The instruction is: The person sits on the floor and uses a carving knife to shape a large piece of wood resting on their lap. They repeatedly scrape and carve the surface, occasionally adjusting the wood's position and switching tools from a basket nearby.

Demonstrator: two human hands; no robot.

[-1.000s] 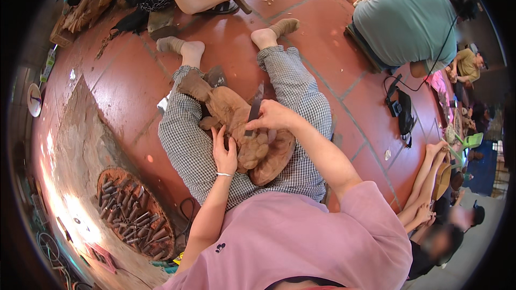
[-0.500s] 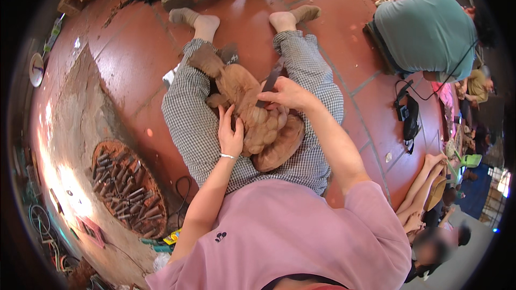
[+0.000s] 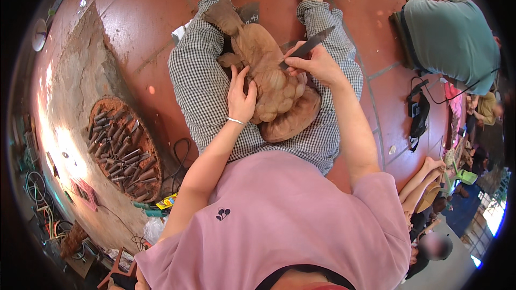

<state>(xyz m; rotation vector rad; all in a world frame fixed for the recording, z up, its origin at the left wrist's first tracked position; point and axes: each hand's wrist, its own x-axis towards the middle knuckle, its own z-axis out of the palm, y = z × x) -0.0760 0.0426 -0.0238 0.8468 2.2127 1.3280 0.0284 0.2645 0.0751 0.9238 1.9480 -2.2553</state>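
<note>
Across my lap lies a brown wooden carving (image 3: 262,53), with a narrow knob at its far end and a cluster of rounded lumps nearer to me. A smooth, curved rim shows at its near right. My left hand (image 3: 242,96) rests on the carving's left side, fingers stretched out and thumb apart. Pinched in my right hand (image 3: 318,65) is a dark flat blade-like strip (image 3: 310,43). One end of it meets the carving's upper right surface; the pointed end sticks up toward the far right. Its exact kind is unclear.
At left, a round tray (image 3: 159,167) of several wood-handled carving tools sits on a worn slab (image 3: 70,96). A black pouch (image 3: 413,123) with a cord lies on the red tiles to the right. Nearby sits a person in a green shirt (image 3: 449,37); other people are farther right.
The view has shifted, so my legs and the carving appear higher in it. My right hand has tilted the dark strip more to the right. The left hand stays on the carving.
</note>
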